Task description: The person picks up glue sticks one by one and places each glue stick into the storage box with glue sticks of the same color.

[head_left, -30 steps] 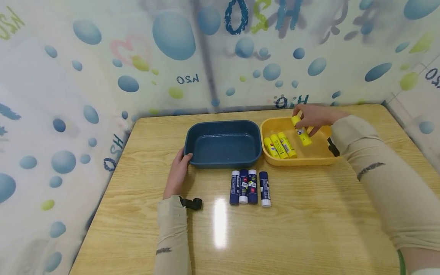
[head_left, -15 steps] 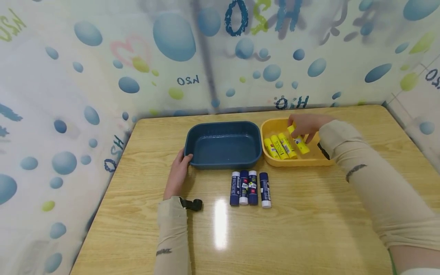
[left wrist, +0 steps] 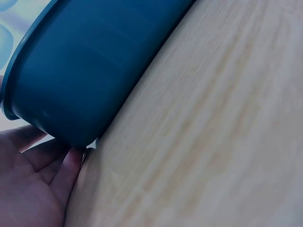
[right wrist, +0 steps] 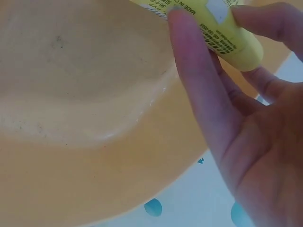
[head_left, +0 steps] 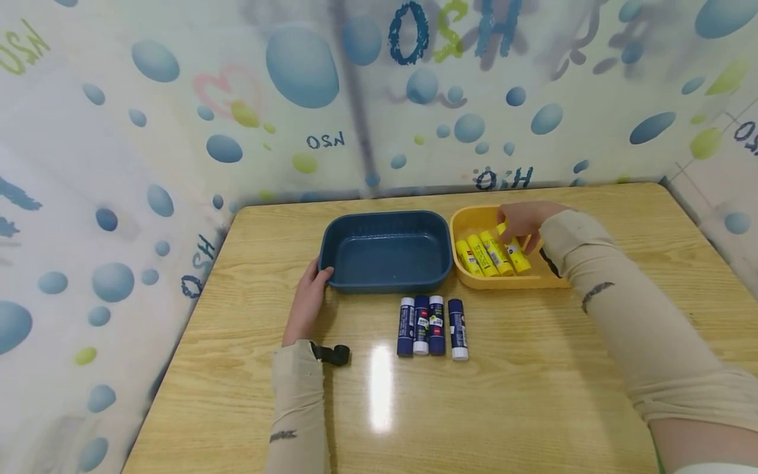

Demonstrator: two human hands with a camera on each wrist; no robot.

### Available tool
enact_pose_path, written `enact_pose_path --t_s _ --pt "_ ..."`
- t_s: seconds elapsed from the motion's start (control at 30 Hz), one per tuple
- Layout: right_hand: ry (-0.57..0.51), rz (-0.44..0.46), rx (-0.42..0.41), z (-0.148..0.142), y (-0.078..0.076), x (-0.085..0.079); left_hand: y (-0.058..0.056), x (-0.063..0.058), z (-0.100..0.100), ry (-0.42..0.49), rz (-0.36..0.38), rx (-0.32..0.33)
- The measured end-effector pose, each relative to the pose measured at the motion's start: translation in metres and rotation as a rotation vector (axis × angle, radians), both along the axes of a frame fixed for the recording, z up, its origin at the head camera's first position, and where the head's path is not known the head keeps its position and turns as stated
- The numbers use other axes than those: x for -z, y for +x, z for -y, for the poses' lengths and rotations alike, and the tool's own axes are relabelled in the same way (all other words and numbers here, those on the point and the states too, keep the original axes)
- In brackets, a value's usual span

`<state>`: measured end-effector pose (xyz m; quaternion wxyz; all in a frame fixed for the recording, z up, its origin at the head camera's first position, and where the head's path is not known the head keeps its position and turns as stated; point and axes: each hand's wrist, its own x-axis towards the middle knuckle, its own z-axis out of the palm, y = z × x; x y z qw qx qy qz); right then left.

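Currently, your right hand [head_left: 524,219] holds one yellow stick [head_left: 518,258] between thumb and fingers over the yellow tray [head_left: 503,284], as the right wrist view confirms. The stick is tilted along the same slant as the three yellow sticks [head_left: 482,255] lying side by side at the tray's left end, and it is just right of them; whether it touches its neighbour or the tray floor cannot be determined. Your left hand [head_left: 306,296] grips the near left corner of the blue tray [head_left: 387,288], thumb over the rim and fingers against the outer wall. Treat the step in hand as placement: the fourth yellow stick appears to be joining the row. For the next move, seat the stick flat and parallel to the row, then spread the right fingers enough to clear it without disturbing the others; the left hand need only steady its corner. Nearer to you, four blue sticks lie on the table [head_left: 503,408], outside both trays: three in a close group [head_left: 421,324], and a single blue stick [head_left: 458,329] slightly apart to their right. These probably constitute the remaining work, with the blue tray as their likely place. Beyond the table stands a patterned wall [head_left: 379,99].
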<state>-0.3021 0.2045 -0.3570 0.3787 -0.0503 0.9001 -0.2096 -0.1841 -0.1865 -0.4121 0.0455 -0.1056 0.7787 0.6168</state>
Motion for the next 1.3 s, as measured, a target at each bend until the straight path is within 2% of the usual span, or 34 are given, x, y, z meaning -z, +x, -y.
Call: enact_pose_path --t_s 0.17,0.4,0.5,1.07,1.3 --pt "0.018 0.000 0.000 0.000 0.000 0.000 -0.002 0.004 0.001 0.015 -0.006 -0.002" --pt "0.030 0.017 0.016 0.001 -0.003 0.003 -0.010 0.022 0.009 -0.008 -0.002 -0.009" --pt "0.036 0.020 0.013 0.002 -0.003 0.003 -0.011 0.027 0.010 -0.015 -0.013 -0.011" --pt "0.041 -0.015 -0.014 0.007 0.004 0.000 -0.012 0.026 0.009 -0.026 -0.014 -0.011" --pt "0.026 -0.010 -0.018 0.007 0.002 0.003 -0.012 0.027 0.010 -0.036 -0.013 -0.010"
